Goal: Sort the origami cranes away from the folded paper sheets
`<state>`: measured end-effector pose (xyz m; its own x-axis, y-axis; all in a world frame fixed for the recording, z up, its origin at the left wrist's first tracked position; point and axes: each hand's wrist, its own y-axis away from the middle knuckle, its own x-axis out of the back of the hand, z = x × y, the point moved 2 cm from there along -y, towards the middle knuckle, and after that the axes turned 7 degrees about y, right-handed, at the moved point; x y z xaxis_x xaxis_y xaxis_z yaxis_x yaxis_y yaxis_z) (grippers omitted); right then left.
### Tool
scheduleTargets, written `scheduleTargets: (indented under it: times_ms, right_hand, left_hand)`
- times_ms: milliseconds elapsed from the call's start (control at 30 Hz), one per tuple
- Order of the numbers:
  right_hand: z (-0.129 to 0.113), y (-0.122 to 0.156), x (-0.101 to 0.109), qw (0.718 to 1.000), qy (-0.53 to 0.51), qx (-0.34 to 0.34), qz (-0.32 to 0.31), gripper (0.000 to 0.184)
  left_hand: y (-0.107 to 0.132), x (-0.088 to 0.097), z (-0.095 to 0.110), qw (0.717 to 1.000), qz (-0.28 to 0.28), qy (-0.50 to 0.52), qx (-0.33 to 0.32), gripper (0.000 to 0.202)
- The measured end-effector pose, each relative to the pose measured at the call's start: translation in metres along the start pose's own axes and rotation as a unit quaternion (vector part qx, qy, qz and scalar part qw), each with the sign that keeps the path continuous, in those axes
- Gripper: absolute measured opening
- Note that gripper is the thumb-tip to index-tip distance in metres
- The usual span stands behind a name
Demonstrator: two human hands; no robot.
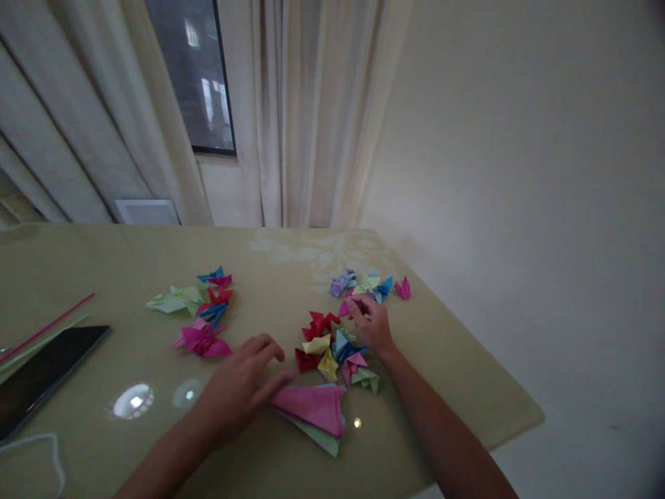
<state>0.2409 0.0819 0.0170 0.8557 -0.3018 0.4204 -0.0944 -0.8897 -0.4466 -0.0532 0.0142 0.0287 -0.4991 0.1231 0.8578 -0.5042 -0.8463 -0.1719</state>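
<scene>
My right hand [373, 323] is at the right-hand group of folded paper pieces, its fingertips pinched on a small pink origami piece [344, 307]. Just below it lies a pile of origami with red [322, 324], yellow [328, 364], blue and green pieces. Behind it are purple origami pieces [340, 283] and a blue one [383, 289]. My left hand [244, 381] hovers low over the table, fingers apart and holding nothing. Its thumb is close to a pink folded paper wedge [316, 407] that lies on green ones; whether it touches cannot be made out.
Another origami group, with a pink piece [201, 339] and a light green one [174, 301], sits left of centre. A dark phone [49, 371], a pink stick [49, 327] and a white cable [55, 450] are at the left. A wall [493, 242] stands beyond the table's right edge.
</scene>
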Motion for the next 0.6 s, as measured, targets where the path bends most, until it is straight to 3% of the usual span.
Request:
scheduleTargets:
  times_ms: [33,100,167,267,333,433,533,600]
  right_hand:
    - [-0.001,0.000,0.000,1.000,-0.001,0.002,0.000,0.027]
    - [-0.002,0.000,0.000,1.000,-0.004,0.004,-0.001,0.027]
    - [-0.002,0.001,0.000,1.000,-0.007,0.003,-0.004,0.027]
    - [0.000,0.001,-0.002,1.000,-0.004,0.003,-0.006,0.028]
    - [0.002,0.000,-0.003,1.000,-0.002,0.005,-0.002,0.029]
    - [0.001,0.001,-0.003,1.000,-0.002,0.008,-0.003,0.029]
    - [-0.009,0.005,-0.001,0.999,0.004,0.029,-0.015,0.031]
    - [-0.021,0.010,-0.002,0.996,0.001,0.067,-0.053,0.030]
  left_hand:
    - [0.000,0.009,-0.006,0.996,0.050,-0.059,0.048,0.040]
    - [0.003,0.028,-0.019,0.960,0.122,-0.200,0.155,0.040]
    - [0.007,0.041,-0.032,0.928,0.113,-0.265,0.238,0.038]
    - [0.009,0.046,-0.050,0.931,0.057,-0.218,0.286,0.035]
    - [0.006,0.044,-0.058,0.943,0.062,-0.189,0.266,0.035]
    - [-0.002,0.034,-0.056,0.966,0.136,-0.146,0.165,0.032]
    - [-0.007,0.019,-0.038,0.968,0.240,-0.075,0.019,0.029]
    - [-0.007,0.008,-0.022,0.958,0.275,-0.033,-0.070,0.025]
